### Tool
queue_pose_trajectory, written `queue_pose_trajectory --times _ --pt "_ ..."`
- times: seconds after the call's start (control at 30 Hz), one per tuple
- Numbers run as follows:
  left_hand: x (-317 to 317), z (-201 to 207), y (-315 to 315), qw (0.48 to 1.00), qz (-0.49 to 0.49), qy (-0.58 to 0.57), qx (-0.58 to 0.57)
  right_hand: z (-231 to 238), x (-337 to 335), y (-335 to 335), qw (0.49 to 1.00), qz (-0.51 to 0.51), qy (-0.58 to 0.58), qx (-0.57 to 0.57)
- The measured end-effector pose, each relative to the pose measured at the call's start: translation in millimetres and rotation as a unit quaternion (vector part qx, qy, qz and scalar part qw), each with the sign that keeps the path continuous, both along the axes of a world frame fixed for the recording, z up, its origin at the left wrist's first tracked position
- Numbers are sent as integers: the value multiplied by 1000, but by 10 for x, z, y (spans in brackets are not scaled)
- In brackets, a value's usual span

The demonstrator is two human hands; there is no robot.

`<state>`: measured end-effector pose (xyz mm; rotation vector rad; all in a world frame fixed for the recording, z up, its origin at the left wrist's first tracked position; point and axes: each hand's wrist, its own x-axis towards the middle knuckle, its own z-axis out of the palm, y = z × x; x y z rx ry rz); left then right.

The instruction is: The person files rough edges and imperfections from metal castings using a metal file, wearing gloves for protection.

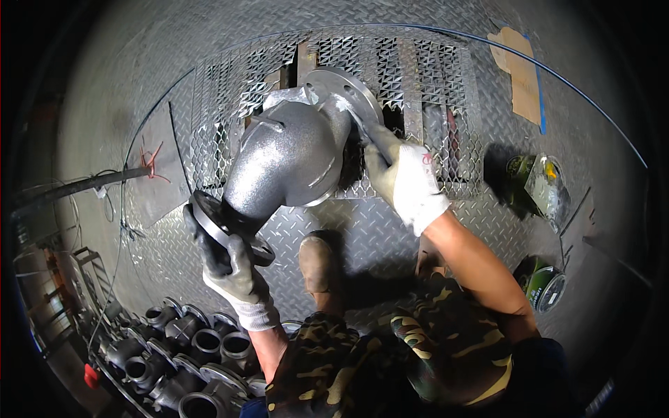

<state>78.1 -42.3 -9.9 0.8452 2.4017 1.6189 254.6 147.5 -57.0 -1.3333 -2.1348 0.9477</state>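
A silver-grey cast valve body [282,157] with a bulging middle and flanged ends lies tilted over a metal grate in front of me. My left hand [233,268], in a grey-and-white work glove, is closed round the rim of its near-left flange [209,216]. At the other end, my right hand [408,177], gloved too, has its fingers at the edge of the far round flange [352,90]. The fingers look bent onto that rim; their undersides are hidden. A short fin [268,122] sticks out of the casting's upper side.
Expanded-metal mesh [449,139] lies on the tread-plate floor [362,223] under the casting. Several similar castings [198,341] are heaped at lower left. Two cans [547,184] [547,289] stand at right. A thin hose [502,47] arcs across the back, near flattened cardboard [523,76].
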Motion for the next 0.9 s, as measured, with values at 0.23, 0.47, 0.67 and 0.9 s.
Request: queue_pose_trajectory --times 0.23,0.47,0.67,0.9 --pt "-64 -85 -93 999 -3 13 -31 -133 -44 -20 997 -8 37 62" --pt "-123 -184 -175 997 -8 31 -72 -121 -103 -5 998 31 19 55" --pt "-123 -128 -107 999 3 -38 -12 16 -125 -22 995 28 -66 73" --pt "-50 -25 -35 993 37 -114 15 62 -187 35 989 29 -126 74"
